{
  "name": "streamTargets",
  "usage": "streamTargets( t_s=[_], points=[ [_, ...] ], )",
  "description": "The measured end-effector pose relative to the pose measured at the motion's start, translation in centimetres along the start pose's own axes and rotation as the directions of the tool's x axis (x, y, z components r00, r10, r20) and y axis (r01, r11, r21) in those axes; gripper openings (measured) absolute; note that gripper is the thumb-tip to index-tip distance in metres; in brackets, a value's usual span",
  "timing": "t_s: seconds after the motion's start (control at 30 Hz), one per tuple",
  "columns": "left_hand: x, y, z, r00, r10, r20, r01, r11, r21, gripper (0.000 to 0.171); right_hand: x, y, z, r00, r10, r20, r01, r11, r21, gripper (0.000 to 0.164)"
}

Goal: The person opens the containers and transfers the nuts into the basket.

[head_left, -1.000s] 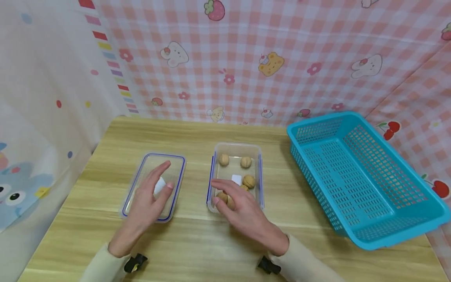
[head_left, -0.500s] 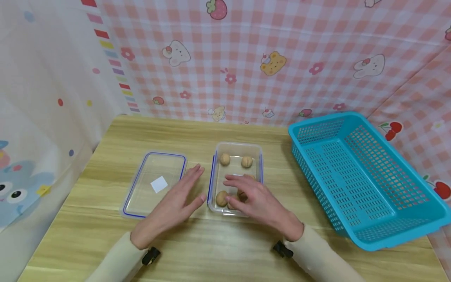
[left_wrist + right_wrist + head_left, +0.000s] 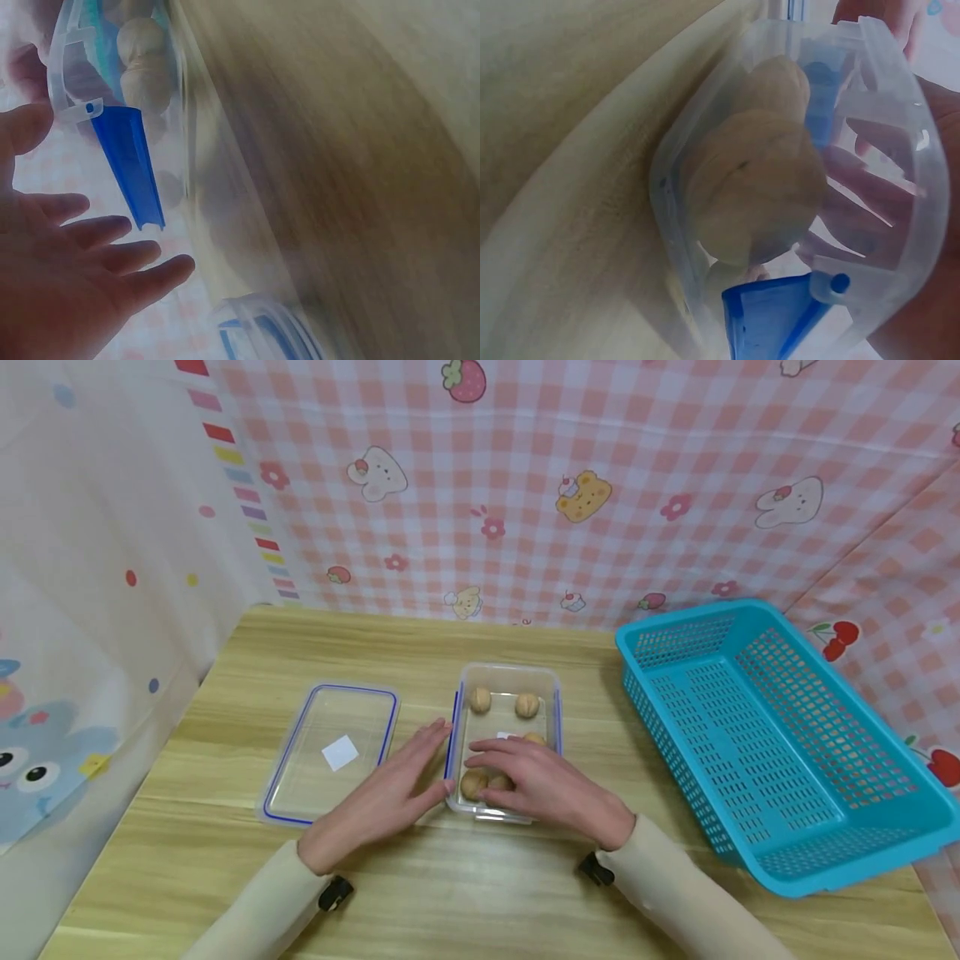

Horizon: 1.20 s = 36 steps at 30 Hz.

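Several walnuts [image 3: 474, 785] lie in a clear plastic box [image 3: 510, 678] with blue side latches, its top uncovered. My right hand [image 3: 543, 789] reaches over the box's near right part with bent, spread fingers, the thumb close to the near walnuts. No walnut shows pinched between the fingers; the right wrist view shows them through the clear wall. Beside the box's left wall is my left hand [image 3: 390, 793], fingers extended near the hanging blue latch [image 3: 135, 169] and thumb close to the box corner. Whether the thumb touches the wall I cannot tell.
To the left lies a clear lid [image 3: 307, 789] with a blue seal and a white paper square [image 3: 340, 752]. A turquoise perforated basket [image 3: 738, 752] stands on the right of the wooden table [image 3: 465, 893]. A checked cloth [image 3: 517, 560] hangs behind the table.
My left hand has moved right, from over the lid to the box's left side. The right hand has shifted slightly right over the box.
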State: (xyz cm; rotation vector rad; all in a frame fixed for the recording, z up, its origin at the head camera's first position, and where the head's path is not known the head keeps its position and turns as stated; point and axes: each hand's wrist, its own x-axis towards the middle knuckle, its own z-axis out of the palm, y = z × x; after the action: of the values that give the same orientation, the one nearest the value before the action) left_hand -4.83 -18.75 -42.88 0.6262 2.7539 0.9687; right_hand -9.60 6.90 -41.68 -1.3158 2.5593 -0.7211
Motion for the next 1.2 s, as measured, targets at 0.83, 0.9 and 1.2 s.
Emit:
streamTargets(
  t_s=[0.83,0.9,1.2],
  points=[
    [0.2,-0.1,0.5,0.999,0.005,0.035,-0.005,1.0,-0.027,0.072,2.1,0.3,0.6,0.989,-0.037,0.14,0.04,0.999,-0.019,0.027],
    [0.2,-0.1,0.5,1.0,0.007,0.03,-0.006,1.0,-0.031,0.072,2.2,0.4,0.7,0.989,-0.039,0.142,0.042,0.999,-0.013,0.025],
    [0.4,-0.1,0.7,1.0,0.012,0.007,-0.012,0.999,-0.048,0.07,2.0,0.4,0.6,0.993,-0.054,0.105,0.053,0.999,0.005,0.024]
  ],
)
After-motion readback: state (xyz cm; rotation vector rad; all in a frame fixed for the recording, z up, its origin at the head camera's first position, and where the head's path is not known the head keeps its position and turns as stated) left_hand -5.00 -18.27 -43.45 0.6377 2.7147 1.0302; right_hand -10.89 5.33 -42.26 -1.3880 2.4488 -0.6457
